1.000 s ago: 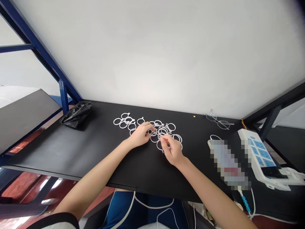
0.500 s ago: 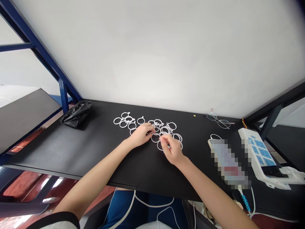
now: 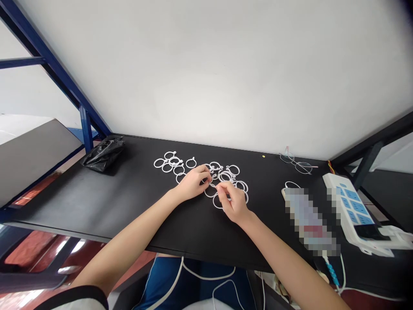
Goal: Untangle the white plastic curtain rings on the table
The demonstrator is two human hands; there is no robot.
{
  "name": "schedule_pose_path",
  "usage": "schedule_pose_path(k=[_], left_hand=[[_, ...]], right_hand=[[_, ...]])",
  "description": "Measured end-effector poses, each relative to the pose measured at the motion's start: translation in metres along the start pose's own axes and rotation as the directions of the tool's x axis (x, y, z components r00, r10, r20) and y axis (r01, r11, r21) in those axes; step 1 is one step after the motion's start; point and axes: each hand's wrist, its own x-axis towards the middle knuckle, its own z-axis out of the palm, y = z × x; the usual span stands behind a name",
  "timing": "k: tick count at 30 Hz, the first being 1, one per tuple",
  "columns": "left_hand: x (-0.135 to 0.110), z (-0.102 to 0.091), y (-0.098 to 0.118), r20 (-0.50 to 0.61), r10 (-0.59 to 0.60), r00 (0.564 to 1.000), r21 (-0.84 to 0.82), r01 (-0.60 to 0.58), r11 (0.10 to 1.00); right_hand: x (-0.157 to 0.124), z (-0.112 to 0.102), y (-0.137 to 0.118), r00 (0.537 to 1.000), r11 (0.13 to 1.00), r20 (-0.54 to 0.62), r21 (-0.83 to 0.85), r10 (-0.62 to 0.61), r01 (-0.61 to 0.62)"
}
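White curtain rings point(image 3: 174, 161) with small eyelets lie in a loose group left of my hands. A denser heap of the same rings point(image 3: 225, 176) lies just beyond and around my fingers. My left hand point(image 3: 192, 183) is closed in a pinch at the heap's left side. My right hand point(image 3: 235, 201) pinches opposite it, thumb and forefinger together. A thin white curtain ring point(image 3: 212, 185) spans the small gap between the fingertips, both hands gripping it; the fingers partly hide it. Other rings show under and behind my right hand.
On the black table point(image 3: 135, 189), a crumpled black plastic bag point(image 3: 103, 155) lies at the far left. To the right are eyeglasses point(image 3: 295, 162), a blurred phone point(image 3: 309, 219) on a charging cable and a white power strip point(image 3: 350, 206). A white wall stands behind.
My fingertips have come together over a curtain ring, which now shows between them. Several rings in the heap have shifted slightly. My forearms have hardly moved.
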Motion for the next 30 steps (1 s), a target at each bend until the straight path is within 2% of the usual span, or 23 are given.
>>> schedule_pose_path(k=[13,30], left_hand=[[-0.0008,0.0023,0.0044,0.054,0.009,0.998,0.115,-0.015,0.993],[0.0011,-0.0035,0.0102,-0.031,0.009,0.999,0.037,-0.007,0.999]], right_hand=[[0.0011,0.002,-0.0017,1.0,1.0,0.016,0.022,0.001,-0.001],[0.0004,0.0009,-0.0013,1.0,1.0,0.019,0.028,-0.002,0.002]])
